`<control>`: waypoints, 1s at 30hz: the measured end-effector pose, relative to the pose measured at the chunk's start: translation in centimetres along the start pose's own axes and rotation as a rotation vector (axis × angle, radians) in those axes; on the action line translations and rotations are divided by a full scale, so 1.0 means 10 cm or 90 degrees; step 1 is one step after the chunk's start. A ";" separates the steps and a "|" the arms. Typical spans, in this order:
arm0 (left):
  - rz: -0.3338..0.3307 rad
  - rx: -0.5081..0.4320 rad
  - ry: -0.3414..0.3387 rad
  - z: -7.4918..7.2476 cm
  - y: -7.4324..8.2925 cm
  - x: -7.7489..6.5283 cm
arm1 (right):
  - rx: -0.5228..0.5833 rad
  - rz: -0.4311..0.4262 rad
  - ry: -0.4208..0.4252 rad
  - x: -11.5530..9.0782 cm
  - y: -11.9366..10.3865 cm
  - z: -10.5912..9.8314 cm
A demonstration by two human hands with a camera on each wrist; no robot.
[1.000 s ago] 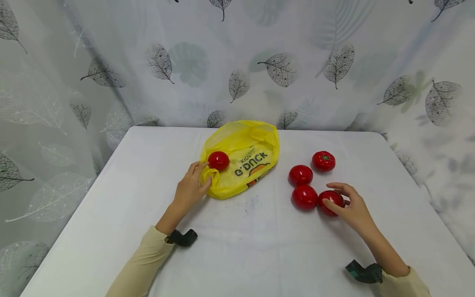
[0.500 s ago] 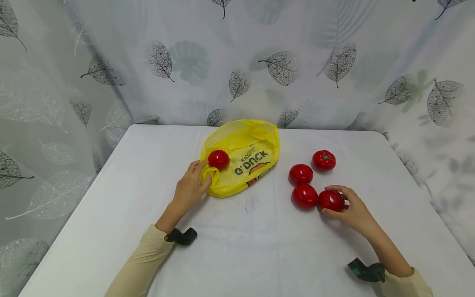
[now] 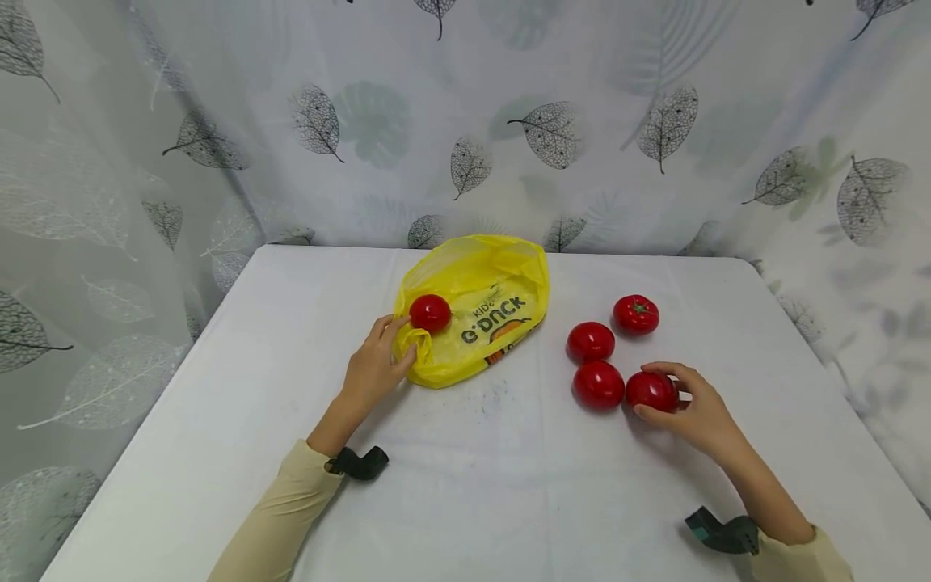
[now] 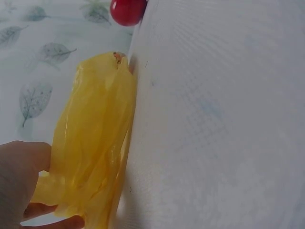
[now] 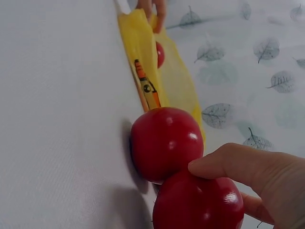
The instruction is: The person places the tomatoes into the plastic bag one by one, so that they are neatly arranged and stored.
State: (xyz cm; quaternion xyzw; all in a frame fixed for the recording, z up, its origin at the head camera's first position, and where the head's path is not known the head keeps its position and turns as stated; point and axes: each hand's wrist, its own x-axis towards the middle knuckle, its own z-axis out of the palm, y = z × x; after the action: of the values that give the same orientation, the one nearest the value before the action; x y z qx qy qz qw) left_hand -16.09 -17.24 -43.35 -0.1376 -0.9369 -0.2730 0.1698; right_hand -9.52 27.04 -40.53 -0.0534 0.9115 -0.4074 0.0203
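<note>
At the bag's left end, my left hand (image 3: 372,365) pinches a gathered part of the yellow plastic bag (image 3: 454,360). One red tomato (image 3: 430,313) lies in the bag beside those fingers. On the right, my right hand (image 3: 701,408) grips another tomato (image 3: 650,391), thumb on the near side and fingers on the far side. In the right wrist view that tomato (image 5: 198,205) sits close against a second one (image 5: 167,143). Between the bag and the right hand are more tomatoes: one (image 3: 598,385) beside the held one, another (image 3: 590,342) behind it, and one with a green stem top (image 3: 636,314).
A white cloth covers the table (image 3: 465,501). Behind and at both sides hangs a leaf-patterned curtain (image 3: 465,97). Dark camera mounts (image 3: 360,463) are strapped to both wrists.
My right thumb has come down lower on the tomato, and the hand has settled around it, shifting slightly toward me. The left hand and the bag have stayed put.
</note>
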 end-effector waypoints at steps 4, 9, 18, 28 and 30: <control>0.001 0.002 -0.001 0.00 0.00 0.01 | -0.007 -0.002 0.013 -0.02 -0.06 -0.02; -0.001 0.008 -0.006 0.00 -0.01 0.01 | -0.005 -0.010 0.039 -0.04 -0.12 -0.03; -0.001 0.008 -0.005 0.01 0.00 -0.01 | 0.025 -0.051 0.076 -0.06 -0.26 0.04; 0.006 0.012 0.000 -0.02 0.04 -0.01 | 0.059 -0.099 0.071 -0.06 -0.46 0.15; 0.002 0.014 -0.001 -0.02 0.04 -0.01 | 0.069 -0.109 0.070 -0.05 -0.50 0.18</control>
State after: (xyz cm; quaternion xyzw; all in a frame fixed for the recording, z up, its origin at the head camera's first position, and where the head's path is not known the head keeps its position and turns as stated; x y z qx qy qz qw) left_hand -15.78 -17.06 -43.06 -0.1374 -0.9398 -0.2621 0.1710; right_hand -8.48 22.44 -38.00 -0.1078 0.8800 -0.4585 -0.0617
